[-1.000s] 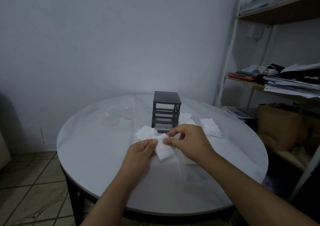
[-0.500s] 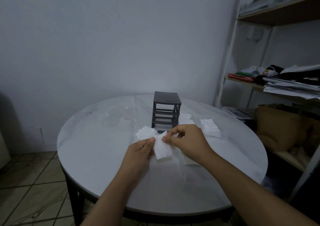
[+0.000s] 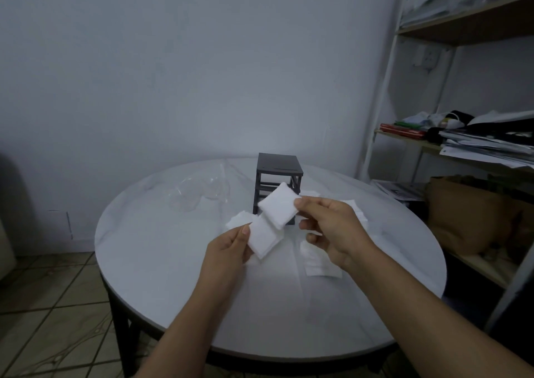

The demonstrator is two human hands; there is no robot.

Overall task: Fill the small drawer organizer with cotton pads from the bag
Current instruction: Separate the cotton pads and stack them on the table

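A small dark drawer organizer point(image 3: 278, 172) stands at the middle of a round white table point(image 3: 173, 276). My right hand point(image 3: 329, 230) pinches one white square cotton pad point(image 3: 278, 205), lifted in front of the organizer's open frame. My left hand point(image 3: 228, 250) pinches a thicker stack of cotton pads point(image 3: 263, 240) just below it. More loose pads lie on the table: one lot left of the organizer point(image 3: 238, 220), another by my right wrist point(image 3: 318, 262), others behind my right hand point(image 3: 358, 212). A clear plastic bag point(image 3: 199, 192) lies crumpled at the far left of the table.
A shelf unit point(image 3: 450, 143) with papers, books and a brown bag point(image 3: 468, 212) stands close on the right. The wall is right behind the table. Tiled floor point(image 3: 43, 305) shows on the left.
My hands have moved apart. The right hand peeled one pad off the stack and lifted it up toward the organizer; the left keeps the remaining stack.
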